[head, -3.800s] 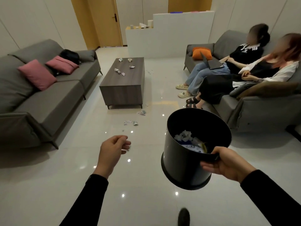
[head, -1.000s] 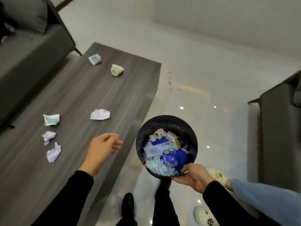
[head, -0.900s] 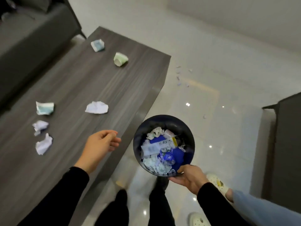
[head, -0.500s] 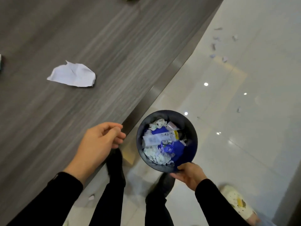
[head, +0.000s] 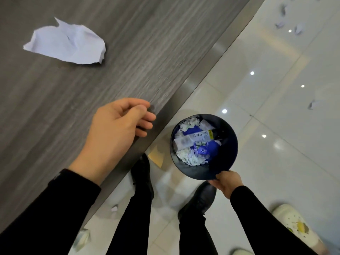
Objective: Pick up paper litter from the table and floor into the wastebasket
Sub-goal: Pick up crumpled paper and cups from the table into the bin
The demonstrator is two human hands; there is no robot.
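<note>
The person stands at the edge of the bench (head: pixel 114 57), a grey wood-grain surface filling the upper left of the head view. The left hand (head: pixel 117 137) hovers over the bench near its edge, fingers (head: pixel 145 118) loosely curled, thumb close to the index finger, holding nothing. The right hand (head: pixel 227 183) grips the near rim of the wastebasket (head: pixel 226 144), a dark round bin held over the floor (head: pixel 276 116) just off the bench edge and already partly filled with paper scraps. The nearest target is the crumpled white paper (head: pixel 68 45), lying on the bench at about 11 o'clock from the left hand and well apart from it. The step in hand appears to be the reach for this piece. To do it well, the left hand should open before arrival, descend over the raised middle of the paper, and close from both sides, since the flat torn edges would likely slide on the smooth top. The wastebasket should stay level, mouth up, at about 3 o'clock from the left hand and close to the bench edge, so the carry is short. More scraps (head: pixel 281 24) lie on the floor at 1 o'clock from the wastebasket, and a small piece (head: pixel 114 208) lies beside the shoes; these remain for later.
</note>
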